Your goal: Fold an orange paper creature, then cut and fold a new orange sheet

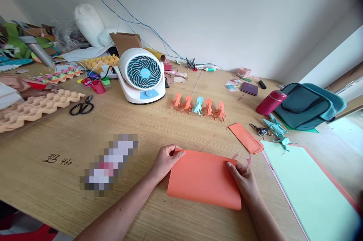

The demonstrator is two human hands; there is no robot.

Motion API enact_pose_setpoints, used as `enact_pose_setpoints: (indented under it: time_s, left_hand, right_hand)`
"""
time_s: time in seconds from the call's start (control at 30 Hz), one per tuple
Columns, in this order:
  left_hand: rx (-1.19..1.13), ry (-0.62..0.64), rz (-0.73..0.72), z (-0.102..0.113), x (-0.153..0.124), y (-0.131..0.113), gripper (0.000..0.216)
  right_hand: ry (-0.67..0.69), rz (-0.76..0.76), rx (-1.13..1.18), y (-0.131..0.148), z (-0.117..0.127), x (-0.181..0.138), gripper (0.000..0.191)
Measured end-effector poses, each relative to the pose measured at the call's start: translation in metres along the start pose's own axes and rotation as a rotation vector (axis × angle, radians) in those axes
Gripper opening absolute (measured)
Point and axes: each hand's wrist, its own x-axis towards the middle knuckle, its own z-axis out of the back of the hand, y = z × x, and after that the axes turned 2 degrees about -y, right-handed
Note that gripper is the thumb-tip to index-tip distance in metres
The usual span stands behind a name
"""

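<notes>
We pinch folded orange paper (204,182) on table (85,180): left hand (166,161) fingers at far-left corner, right hand (245,182) gripping right edge.

Both bare forearms reach forward from the bottom edge and converge slightly. The left forearm (121,210) runs up and to the right at a long slant, its wrist nearly straight. The left grip (164,159) lies palm down, thumb and fingertips (178,153) pinched together at its far side. The right forearm (266,220) angles up and to the left. The right grip (245,180) rests low, knuckles up, fingers curled, thumb (231,166) stretched flat towards the left one. The two stay well apart.
</notes>
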Motion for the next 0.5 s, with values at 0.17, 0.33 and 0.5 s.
enact_pose_setpoints:
  time_s: [0.17, 0.33, 0.5]
  left_hand:
    - [0.143, 0.080, -0.016, 0.006, 0.000, -0.004, 0.027]
    - [0.307, 0.157, -0.082, 0.014, 0.000, -0.012, 0.023]
    - [0.540, 0.213, -0.196, 0.018, -0.001, -0.015, 0.014]
  right_hand:
    - [0.009, 0.043, -0.066, 0.002, -0.002, -0.002, 0.041]
    - [0.003, 0.089, -0.149, -0.003, -0.001, 0.001, 0.045]
    - [0.013, 0.147, -0.217, -0.007, -0.001, 0.001, 0.046]
